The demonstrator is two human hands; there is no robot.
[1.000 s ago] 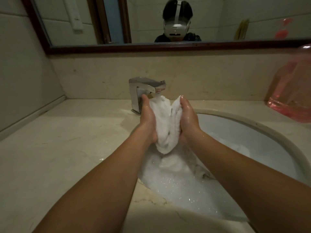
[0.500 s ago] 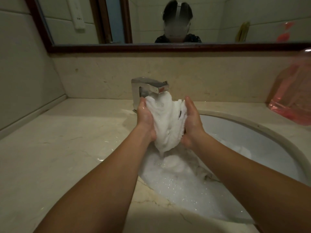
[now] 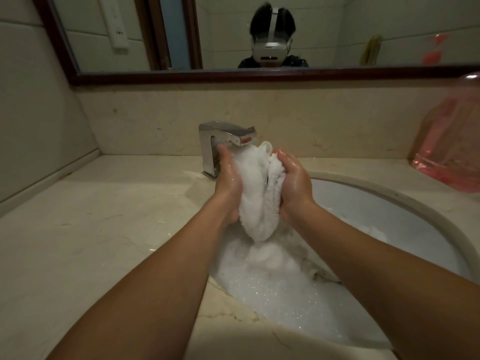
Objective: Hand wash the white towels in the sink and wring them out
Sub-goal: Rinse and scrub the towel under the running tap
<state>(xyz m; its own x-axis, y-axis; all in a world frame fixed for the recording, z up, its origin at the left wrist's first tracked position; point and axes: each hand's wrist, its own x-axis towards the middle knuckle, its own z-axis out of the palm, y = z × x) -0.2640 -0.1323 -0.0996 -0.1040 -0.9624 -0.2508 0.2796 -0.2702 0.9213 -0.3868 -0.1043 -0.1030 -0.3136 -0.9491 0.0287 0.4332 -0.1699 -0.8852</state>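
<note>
A wet white towel (image 3: pixel 255 193) is bunched upright between my two palms, just under the spout of the chrome tap (image 3: pixel 220 141). My left hand (image 3: pixel 228 180) presses its left side and my right hand (image 3: pixel 294 183) grips its right side. The towel's lower end hangs down into the foam. The white oval sink (image 3: pixel 405 203) holds soapy water with more white cloth (image 3: pixel 275 258) lying in the suds below my hands.
A beige marble counter (image 3: pixel 104 242) surrounds the sink. A pink translucent bottle (image 3: pixel 452 141) stands at the back right. A dark-framed mirror (image 3: pixel 233 75) runs along the wall above the backsplash, close behind the tap.
My hands have rubbed the towel between them. The right hand has curled tighter over the towel's top and the bundle sits a little higher under the spout.
</note>
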